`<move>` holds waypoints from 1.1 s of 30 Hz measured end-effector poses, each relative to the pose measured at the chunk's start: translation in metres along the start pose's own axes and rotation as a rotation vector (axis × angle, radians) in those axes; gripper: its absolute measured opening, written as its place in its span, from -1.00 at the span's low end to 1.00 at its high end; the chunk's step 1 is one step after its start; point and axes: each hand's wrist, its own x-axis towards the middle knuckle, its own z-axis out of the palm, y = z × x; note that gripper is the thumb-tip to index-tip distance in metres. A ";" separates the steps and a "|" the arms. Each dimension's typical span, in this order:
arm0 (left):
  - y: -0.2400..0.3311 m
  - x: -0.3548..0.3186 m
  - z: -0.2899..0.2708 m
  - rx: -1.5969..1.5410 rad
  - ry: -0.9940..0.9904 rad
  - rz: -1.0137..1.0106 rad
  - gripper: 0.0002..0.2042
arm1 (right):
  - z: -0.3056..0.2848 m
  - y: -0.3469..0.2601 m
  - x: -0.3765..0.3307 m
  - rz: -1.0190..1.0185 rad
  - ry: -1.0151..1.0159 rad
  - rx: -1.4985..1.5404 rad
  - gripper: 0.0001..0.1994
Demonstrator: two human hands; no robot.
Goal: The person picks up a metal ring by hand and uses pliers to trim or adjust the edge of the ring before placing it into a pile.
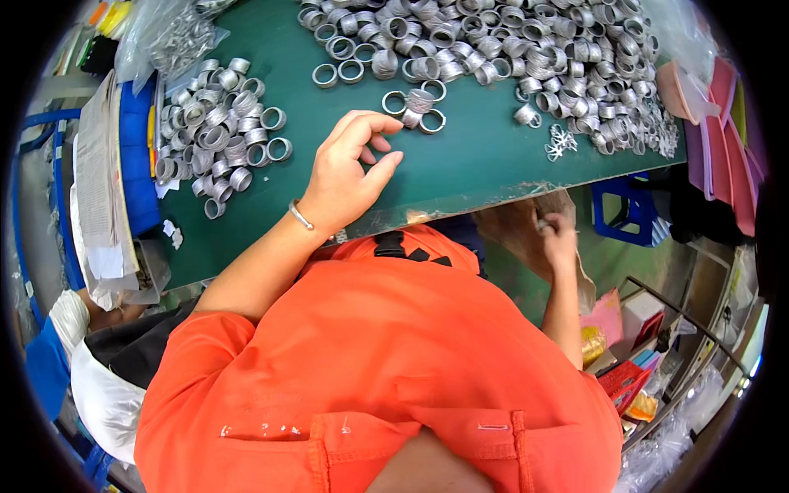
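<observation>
**Two hands apart: one on the table among the rings, one below its edge**

Hundreds of small silver metal coil rings lie on the dark green table [460,164]: a big heap [526,57] along the far side, a smaller heap [218,127] at the far left, and a loose cluster of four or so rings [417,107] between them, just beyond the left hand [349,168]. That hand rests with its heel near the table's near edge, fingers curled and thumb drawn toward the fingertips; its grip looks pinched nearly together, but whether a ring sits inside it cannot be told. A thin silver bracelet [300,215] circles the wrist.

The right hand [559,234] is below the table's near edge, over a crumpled brown bag or sheet [514,230], its grip closed on something small and pale that is too tiny to identify.

Judging from this layout, picking goes best one ring at a time from the loose cluster, not from the packed heap, where the coils look likely to snag on each other. Pinching a ring across its rim with thumb and forefinger should keep it from rolling on the smooth table. A small bunch of silver wire clips [561,141] lies right of the cluster, near the big heap's edge; a reach should stay clear of it.
</observation>
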 end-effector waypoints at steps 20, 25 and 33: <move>0.008 -0.007 0.009 -0.681 -0.099 -0.352 -0.63 | 0.043 -0.254 -0.007 -1.017 -0.036 0.447 -0.47; 0.003 -0.005 0.011 -0.818 -0.064 -0.243 -0.54 | 0.053 -0.255 -0.017 -0.840 -0.177 0.745 -0.44; 0.007 -0.012 0.012 -0.507 -0.056 -0.042 -0.43 | 0.044 -0.251 -0.022 -0.434 -0.492 0.904 -0.88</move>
